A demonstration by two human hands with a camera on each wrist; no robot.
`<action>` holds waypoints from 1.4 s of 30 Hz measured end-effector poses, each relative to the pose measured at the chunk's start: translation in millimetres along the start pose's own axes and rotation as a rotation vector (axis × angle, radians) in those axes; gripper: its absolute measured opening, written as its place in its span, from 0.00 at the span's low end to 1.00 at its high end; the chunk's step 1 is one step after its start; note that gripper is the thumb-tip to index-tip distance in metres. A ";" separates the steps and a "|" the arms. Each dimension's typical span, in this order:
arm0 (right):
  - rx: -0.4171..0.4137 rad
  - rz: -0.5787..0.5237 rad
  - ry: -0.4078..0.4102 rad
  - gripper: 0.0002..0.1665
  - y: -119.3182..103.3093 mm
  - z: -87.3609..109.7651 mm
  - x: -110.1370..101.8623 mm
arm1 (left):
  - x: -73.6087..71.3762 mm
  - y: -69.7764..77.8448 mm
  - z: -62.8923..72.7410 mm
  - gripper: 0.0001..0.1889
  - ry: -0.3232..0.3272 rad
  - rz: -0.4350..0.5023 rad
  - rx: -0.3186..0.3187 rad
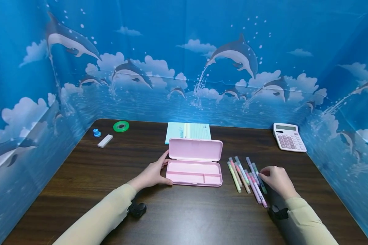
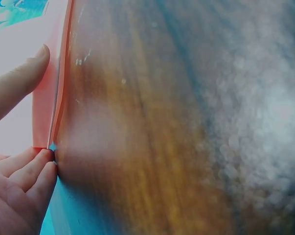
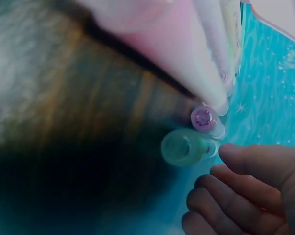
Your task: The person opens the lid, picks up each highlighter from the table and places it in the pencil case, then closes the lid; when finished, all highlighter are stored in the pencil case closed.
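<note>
A pink pencil case [image 1: 194, 167] lies with its lid [image 1: 195, 149] raised and its divided tray bare. My left hand [image 1: 153, 173] grips its left end, thumb at the front corner and fingers near the hinge. The left wrist view shows the thumb [image 2: 27, 76] along the case wall. Right of the case lie several pastel markers [image 1: 240, 175] in a loose row. At the row's right end is a green marker [image 1: 263, 188]. My right hand [image 1: 277, 180] is beside it with loosely bent fingers; in the right wrist view the thumb tip [image 3: 230, 152] comes right at the green marker [image 3: 182, 148].
Behind the case lies a light-blue notebook [image 1: 188, 131]. A white-and-pink calculator [image 1: 289, 137] is at the back right. Back left are a green tape roll [image 1: 121, 124], a white eraser [image 1: 105, 141] and a small blue object [image 1: 96, 133]. A dolphin-print curtain [image 1: 159, 102] borders the dark wooden table [image 1: 196, 217].
</note>
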State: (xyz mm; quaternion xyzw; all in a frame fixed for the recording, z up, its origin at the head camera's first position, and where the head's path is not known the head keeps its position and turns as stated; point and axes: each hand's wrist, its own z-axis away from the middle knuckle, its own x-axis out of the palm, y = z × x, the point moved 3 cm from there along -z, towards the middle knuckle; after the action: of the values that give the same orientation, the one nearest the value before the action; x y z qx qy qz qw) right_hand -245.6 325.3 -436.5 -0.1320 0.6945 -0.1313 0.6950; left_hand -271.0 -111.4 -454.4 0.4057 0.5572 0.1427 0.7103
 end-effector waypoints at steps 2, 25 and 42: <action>0.004 -0.002 -0.016 0.12 1.1 0.0 0.8 | -0.7 -0.1 0.5 0.63 -0.001 0.006 0.003; 0.140 -0.010 -0.092 0.12 4.6 -3.2 -1.3 | -0.6 0.4 1.4 0.63 -0.011 0.001 -0.006; -0.005 0.011 0.124 0.09 -17.0 -7.4 -7.6 | -1.0 1.0 2.2 0.62 -0.018 0.011 -0.002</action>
State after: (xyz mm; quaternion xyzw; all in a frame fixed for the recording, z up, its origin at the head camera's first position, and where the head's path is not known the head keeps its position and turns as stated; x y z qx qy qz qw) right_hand -253.0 312.2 -423.2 -0.1215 0.7374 -0.1337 0.6509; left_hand -269.0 -112.3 -452.9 0.4092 0.5485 0.1436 0.7149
